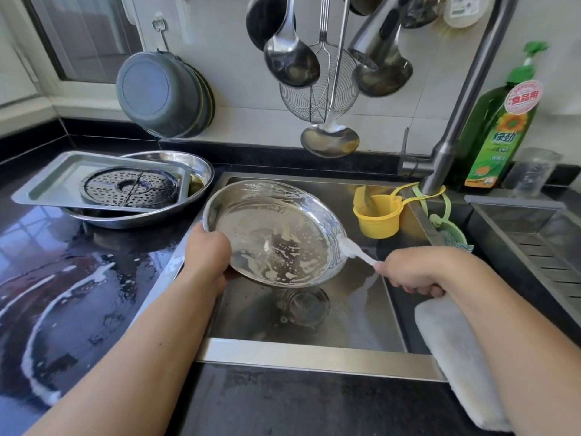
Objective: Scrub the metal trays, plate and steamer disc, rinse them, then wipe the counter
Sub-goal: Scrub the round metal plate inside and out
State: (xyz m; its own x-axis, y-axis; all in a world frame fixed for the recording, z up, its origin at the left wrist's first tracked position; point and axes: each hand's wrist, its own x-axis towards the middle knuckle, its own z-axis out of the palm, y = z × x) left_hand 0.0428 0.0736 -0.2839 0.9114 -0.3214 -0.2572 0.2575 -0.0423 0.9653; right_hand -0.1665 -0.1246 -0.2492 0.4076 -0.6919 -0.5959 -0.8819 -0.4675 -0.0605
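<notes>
Head view: above the sink (pixel 314 346), left hand (pixel 206 256) grips a soapy plate (pixel 276 232); right hand (pixel 408 272) grips a brush (pixel 355 250). Left of the sink, the black table (pixel 78 278) is wet with suds.

You are working in a home kitchen. A stainless sink (pixel 314 325) is set into a dark polished counter (pixel 78 278), with a pull-down faucet (pixel 465 99) above it. Ladles (pixel 290 58) and a wire skimmer (pixel 317 96) hang on the tiled wall, beside stacked grey basins (pixel 163 92) on a hook. A green dish-soap bottle (pixel 500 127) stands at the sink's back corner. A window (pixel 85 36) sits at upper left.
</notes>
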